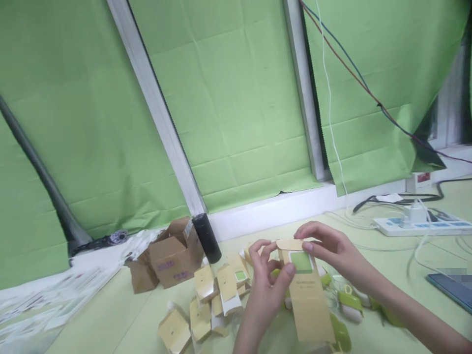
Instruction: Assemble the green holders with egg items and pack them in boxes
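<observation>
Both hands hold a flat, pale yellow cardboard box blank (309,307) with a green square printed near its top. My left hand (271,275) grips its left edge, thumb across the front. My right hand (326,243) pinches the top flap between thumb and fingers. Left of my left hand lie several small folded yellow cartons (201,317), some with white insides showing. Behind and right of the blank are several green and white small items (349,305), partly hidden by the blank and my right arm.
An opened brown cardboard box (177,260) stands at the back beside a black cylinder (207,238). White sheets (33,305) lie far left. A power strip (424,225) with cables and a phone (452,290) are on the right. Green blinds (236,98) hang behind.
</observation>
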Available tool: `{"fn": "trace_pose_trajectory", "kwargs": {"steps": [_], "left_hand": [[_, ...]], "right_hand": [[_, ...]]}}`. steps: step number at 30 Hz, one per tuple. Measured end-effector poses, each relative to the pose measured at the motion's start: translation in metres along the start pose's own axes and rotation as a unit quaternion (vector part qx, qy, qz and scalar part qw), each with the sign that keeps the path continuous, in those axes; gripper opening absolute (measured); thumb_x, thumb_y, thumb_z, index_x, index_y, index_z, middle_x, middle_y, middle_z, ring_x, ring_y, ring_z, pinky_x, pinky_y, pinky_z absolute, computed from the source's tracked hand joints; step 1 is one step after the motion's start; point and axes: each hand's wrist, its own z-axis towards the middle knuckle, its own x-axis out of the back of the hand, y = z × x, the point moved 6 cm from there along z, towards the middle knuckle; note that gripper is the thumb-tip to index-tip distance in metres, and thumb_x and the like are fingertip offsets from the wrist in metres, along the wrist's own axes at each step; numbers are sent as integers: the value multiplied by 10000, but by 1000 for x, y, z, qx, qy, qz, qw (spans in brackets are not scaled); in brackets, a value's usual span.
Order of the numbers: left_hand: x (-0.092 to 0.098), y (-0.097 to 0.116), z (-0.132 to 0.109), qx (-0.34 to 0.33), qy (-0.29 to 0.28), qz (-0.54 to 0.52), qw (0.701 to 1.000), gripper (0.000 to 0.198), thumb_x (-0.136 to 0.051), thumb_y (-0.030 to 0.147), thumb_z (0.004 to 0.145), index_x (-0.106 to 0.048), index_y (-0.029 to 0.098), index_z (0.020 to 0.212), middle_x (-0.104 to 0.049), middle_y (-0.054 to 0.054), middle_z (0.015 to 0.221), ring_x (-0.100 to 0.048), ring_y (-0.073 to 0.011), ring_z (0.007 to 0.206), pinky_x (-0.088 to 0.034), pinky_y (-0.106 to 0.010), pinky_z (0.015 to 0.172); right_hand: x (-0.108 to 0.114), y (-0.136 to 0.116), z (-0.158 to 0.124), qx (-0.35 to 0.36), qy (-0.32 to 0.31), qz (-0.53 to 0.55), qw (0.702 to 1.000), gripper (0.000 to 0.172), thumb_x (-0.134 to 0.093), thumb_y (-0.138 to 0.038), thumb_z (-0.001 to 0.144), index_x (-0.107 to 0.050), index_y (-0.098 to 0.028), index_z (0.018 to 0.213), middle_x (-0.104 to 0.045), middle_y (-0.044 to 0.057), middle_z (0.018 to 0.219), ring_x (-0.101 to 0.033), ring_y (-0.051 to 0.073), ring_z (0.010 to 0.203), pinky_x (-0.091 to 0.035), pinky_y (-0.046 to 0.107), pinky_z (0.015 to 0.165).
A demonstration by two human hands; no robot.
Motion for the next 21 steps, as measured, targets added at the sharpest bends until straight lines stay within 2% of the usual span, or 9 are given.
{"fn": "trace_pose_trajectory", "kwargs": {"steps": [3, 6, 10, 15, 21], "left_hand": [[0, 2, -1, 11, -5, 25, 1000, 528, -603, 486, 798, -425, 293, 1256, -461, -123, 1309, -590, -229, 931, -495, -342, 727], [2, 4, -2, 26, -12, 49, 998, 517, -593, 508, 795, -506, 293, 1257, -488, -123, 1289, -590, -248, 928, -485, -354, 739], [4, 6, -2, 18, -21, 54, 998, 559, -624, 517, 766, -500, 294, 1262, -532, -118, 1210, -582, -245, 904, -488, -331, 689], [4, 7, -2, 15, -45, 71, 996, 549, -583, 525, 795, -489, 293, 1283, -534, -115, 1190, -573, -201, 807, -477, -301, 633], [3, 5, -2, 12, -62, 63, 996, 572, -611, 499, 786, -466, 297, 1301, -459, -125, 1312, -563, -264, 976, -487, -336, 717]], "right_hand": [[2, -1, -1, -5, 12, -4, 1000, 211, -587, -431, 853, -625, -224, 864, -643, 33, 907, -625, 205, 879, -546, 341, 781], [4, -1, -1, -9, 15, -18, 1000, 242, -580, -452, 858, -653, -225, 895, -660, 52, 928, -626, 224, 904, -549, 363, 798], [5, 1, -1, -7, -11, -21, 1000, 276, -592, -478, 848, -660, -214, 888, -655, 73, 962, -622, 243, 944, -551, 361, 789], [3, -1, -2, 16, -33, -50, 998, 263, -576, -463, 867, -662, -215, 867, -653, 50, 942, -625, 213, 916, -534, 343, 800], [3, -4, -4, -10, -5, -73, 997, 235, -597, -446, 855, -656, -219, 838, -675, 52, 910, -625, 219, 880, -542, 327, 727]]}}
